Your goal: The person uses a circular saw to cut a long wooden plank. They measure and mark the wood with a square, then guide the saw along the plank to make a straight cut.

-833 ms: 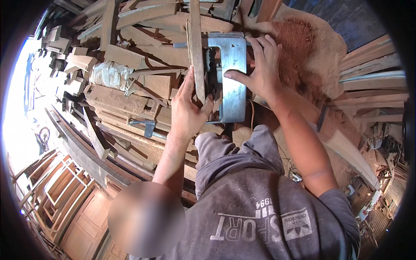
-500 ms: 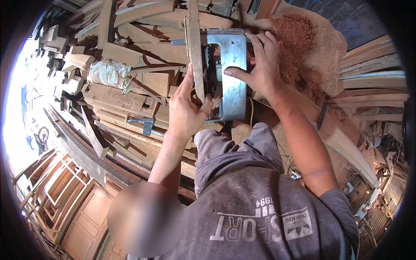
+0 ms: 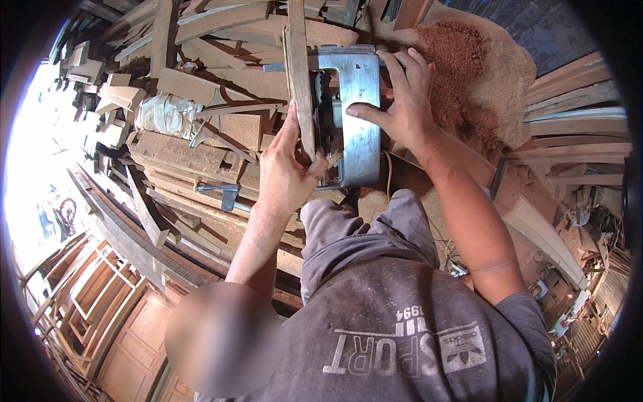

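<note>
A narrow wooden strip (image 3: 298, 80) stands on edge against a power saw with a flat grey metal base plate (image 3: 360, 114). My left hand (image 3: 287, 171) grips the near end of the strip, thumb pressed at the plate's lower left corner. My right hand (image 3: 402, 100) lies over the right side of the plate. Its fingers wrap the far edge and the thumb rests on the metal face. The dark saw body (image 3: 326, 127) shows between strip and plate. The blade is hidden.
Stacked planks and offcuts (image 3: 194, 161) fill the bench to the left, with a crumpled plastic sheet (image 3: 164, 114) and a blue clamp (image 3: 224, 194). A sawdust heap (image 3: 469, 74) lies to the right. Wooden frames (image 3: 100, 295) stand at lower left, and long boards (image 3: 576, 127) at right.
Hands, strip and saw sit slightly higher in the picture than before. Both grips look the same.
</note>
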A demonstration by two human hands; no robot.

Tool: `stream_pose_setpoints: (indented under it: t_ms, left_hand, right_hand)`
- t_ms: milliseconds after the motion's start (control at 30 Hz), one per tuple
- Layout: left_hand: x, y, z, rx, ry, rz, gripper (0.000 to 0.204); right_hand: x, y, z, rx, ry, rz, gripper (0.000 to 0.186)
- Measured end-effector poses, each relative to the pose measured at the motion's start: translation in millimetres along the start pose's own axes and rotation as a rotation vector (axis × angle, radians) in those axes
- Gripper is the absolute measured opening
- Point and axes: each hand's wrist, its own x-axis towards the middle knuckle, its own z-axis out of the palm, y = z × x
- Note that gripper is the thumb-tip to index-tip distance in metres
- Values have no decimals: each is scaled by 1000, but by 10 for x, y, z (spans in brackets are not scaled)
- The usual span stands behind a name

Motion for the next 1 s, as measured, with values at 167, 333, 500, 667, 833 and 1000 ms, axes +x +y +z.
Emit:
stream_pose_setpoints:
  t_ms: [167, 333, 500, 667, 833, 1000]
  left_hand:
    - [12, -67, -33, -23, -6, 79, 89]
    - [31, -149, -44, -37, -9, 130, 89]
    - [80, -57, -125, -58, -102, 10, 89]
    - [71, -180, -90, 24, -38, 210, 92]
    - [39, -271, -21, -79, -46, 202, 102]
    - [164, -262, 68, -478, 50, 52, 97]
  right_hand:
    - [10, 16, -14, -16, -6, -37, 118]
    - [6, 10, -3, -9, -13, -28, 119]
    - [16, 53, 49, 10, 0, -6, 118]
    - [29, 13, 14, 24, -27, 8, 119]
    - [4, -8, -54, 3, -48, 1, 120]
    - [7, -25, -63, 7, -59, 26, 120]
